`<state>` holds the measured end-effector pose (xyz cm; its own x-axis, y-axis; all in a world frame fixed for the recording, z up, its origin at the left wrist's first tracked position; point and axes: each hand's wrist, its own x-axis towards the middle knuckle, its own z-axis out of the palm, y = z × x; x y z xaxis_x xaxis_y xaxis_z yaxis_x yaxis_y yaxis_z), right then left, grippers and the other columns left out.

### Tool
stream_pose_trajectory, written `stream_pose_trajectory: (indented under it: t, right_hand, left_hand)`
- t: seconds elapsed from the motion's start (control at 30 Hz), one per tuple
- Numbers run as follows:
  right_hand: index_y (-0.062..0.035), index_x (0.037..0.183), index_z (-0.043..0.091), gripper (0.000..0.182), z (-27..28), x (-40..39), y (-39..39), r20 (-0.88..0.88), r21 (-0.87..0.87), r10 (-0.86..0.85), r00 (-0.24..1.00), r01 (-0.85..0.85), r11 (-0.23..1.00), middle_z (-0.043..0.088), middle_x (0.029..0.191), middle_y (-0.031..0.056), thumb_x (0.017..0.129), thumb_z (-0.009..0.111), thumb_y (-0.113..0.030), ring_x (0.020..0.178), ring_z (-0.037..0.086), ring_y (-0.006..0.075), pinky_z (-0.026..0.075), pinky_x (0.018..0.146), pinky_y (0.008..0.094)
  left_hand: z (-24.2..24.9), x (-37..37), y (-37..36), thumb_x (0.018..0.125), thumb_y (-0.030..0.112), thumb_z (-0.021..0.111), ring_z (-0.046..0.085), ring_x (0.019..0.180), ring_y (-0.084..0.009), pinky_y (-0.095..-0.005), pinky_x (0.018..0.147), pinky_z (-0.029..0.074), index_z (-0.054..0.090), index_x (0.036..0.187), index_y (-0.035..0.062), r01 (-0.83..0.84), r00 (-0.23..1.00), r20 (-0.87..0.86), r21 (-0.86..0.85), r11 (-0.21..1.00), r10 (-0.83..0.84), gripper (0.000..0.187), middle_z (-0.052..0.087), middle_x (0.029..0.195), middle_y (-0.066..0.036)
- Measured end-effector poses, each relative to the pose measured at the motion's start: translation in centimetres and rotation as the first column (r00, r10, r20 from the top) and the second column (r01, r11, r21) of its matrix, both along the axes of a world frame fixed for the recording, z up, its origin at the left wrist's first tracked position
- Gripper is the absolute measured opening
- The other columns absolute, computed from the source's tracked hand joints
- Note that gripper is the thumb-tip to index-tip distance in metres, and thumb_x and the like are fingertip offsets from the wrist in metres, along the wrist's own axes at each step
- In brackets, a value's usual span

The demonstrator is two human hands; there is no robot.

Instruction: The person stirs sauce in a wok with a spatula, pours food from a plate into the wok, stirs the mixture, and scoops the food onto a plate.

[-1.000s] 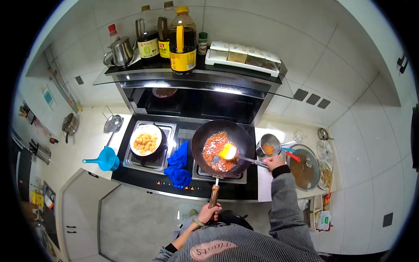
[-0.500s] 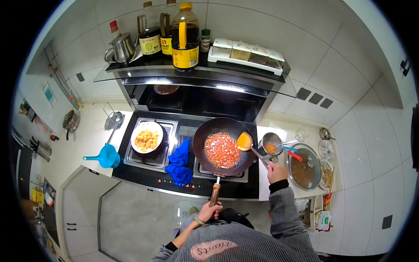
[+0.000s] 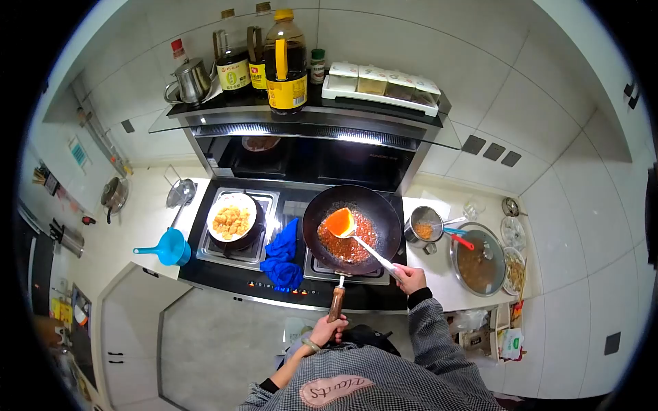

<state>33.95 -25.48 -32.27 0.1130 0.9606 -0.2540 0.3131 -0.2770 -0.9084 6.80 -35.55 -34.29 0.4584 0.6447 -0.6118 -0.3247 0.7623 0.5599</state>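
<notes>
A dark wok [image 3: 389, 226] sits on the right burner with bubbling red-orange sauce [image 3: 349, 252] in its bottom. My left hand [image 3: 326, 330] is wrapped round its wooden handle [image 3: 336, 305], which points toward me. Closed on the pale handle of an orange-headed spatula [image 3: 373, 253], my right hand [image 3: 410, 279] is at the wok's right front. The spatula head lies over the middle of the wok, at the sauce, its face coated shiny orange.
On the left burner stands a bowl of golden fried pieces [image 3: 231, 222], with a blue cloth [image 3: 281, 264] beside it. A blue ladle [image 3: 170, 248] rests at the left counter edge. To the right are a metal strainer cup [image 3: 423, 229] and a large basin of brownish liquid [image 3: 476, 270]. Sauce bottles [image 3: 286, 68] line the shelf.
My right hand has moved left and slightly down with the spatula. The spatula head has gone from the wok's right rim to over the sauce. My left hand stays on the handle.
</notes>
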Motion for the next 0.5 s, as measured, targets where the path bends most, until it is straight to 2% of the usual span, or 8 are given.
stream_pose_trajectory:
  t: [0.07,0.13,0.2,0.23,0.33,0.5]
  right_hand:
    - [-0.0049,0.101,0.065,0.025,0.9,0.4,-0.4,0.09,0.128,-0.068,0.994,0.056,0.99,0.056,0.057,0.0011,0.084,0.058,-0.022,0.045,0.048,0.0056,0.037,0.042,0.0201]
    - [-0.0043,0.1,0.065,0.025,1.9,1.0,-0.6,0.138,0.145,-0.08,0.987,0.06,0.988,0.057,0.057,0.0016,0.083,0.059,-0.022,0.047,0.05,0.0059,0.039,0.045,0.0211]
    - [-0.0061,0.1,0.065,0.027,2.5,1.5,-0.9,0.3,0.239,-0.163,0.94,0.092,0.967,0.062,0.061,0.0104,0.08,0.061,-0.023,0.054,0.059,0.0128,0.046,0.055,0.0261]
    - [-0.0057,0.098,0.065,0.027,2.4,1.8,-0.9,0.303,0.286,-0.196,0.933,0.108,0.952,0.065,0.072,0.0164,0.078,0.062,-0.023,0.065,0.064,0.0189,0.048,0.063,0.0282]
    - [-0.0059,0.097,0.065,0.026,3.7,2.1,-1.4,0.329,0.291,-0.229,0.916,0.132,0.947,0.065,0.081,0.0184,0.078,0.061,-0.023,0.073,0.065,0.023,0.048,0.068,0.0293]
    - [-0.0065,0.096,0.066,0.025,5.4,2.2,-2.0,0.41,0.334,-0.249,0.877,0.11,0.936,0.064,0.082,0.0179,0.079,0.06,-0.023,0.074,0.065,0.0244,0.048,0.068,0.0296]
  left_hand:
    - [-0.1,0.0,0.0,0.08,0.009,0.059,0.044,0.047,-0.0098,-0.0254,0.042,0.038,0.048,0.094,0.0082,-0.004,1.0,0.003,0.0,1.0,0.004,0.018,0.044,0.06,0.001]
    - [0.1,0.1,0.0,0.08,0.009,0.059,0.043,0.047,-0.0096,-0.0254,0.042,0.038,0.048,0.094,0.0081,-0.004,1.0,0.007,-0.002,1.0,0.004,0.018,0.044,0.06,0.001]
    - [0.4,0.2,0.1,0.08,0.009,0.057,0.039,0.047,-0.0095,-0.0254,0.042,0.034,0.046,0.094,0.0079,0.002,1.0,0.003,-0.003,1.0,-0.002,0.017,0.041,0.06,0.0]
    - [0.5,0.3,0.1,0.08,0.009,0.057,0.039,0.047,-0.0095,-0.0254,0.042,0.034,0.046,0.094,0.0079,0.005,1.0,0.004,-0.006,1.0,-0.005,0.017,0.041,0.06,0.0]
    - [0.5,0.3,0.0,0.08,0.009,0.057,0.039,0.047,-0.0095,-0.0252,0.042,0.034,0.046,0.093,0.0083,0.001,1.0,-0.004,-0.01,1.0,-0.001,0.017,0.041,0.06,0.0]
    - [-0.1,0.2,0.0,0.08,0.009,0.058,0.043,0.047,-0.0088,-0.0239,0.042,0.037,0.048,0.095,0.0075,-0.007,0.999,0.031,0.002,1.0,0.007,0.018,0.043,0.06,0.001]
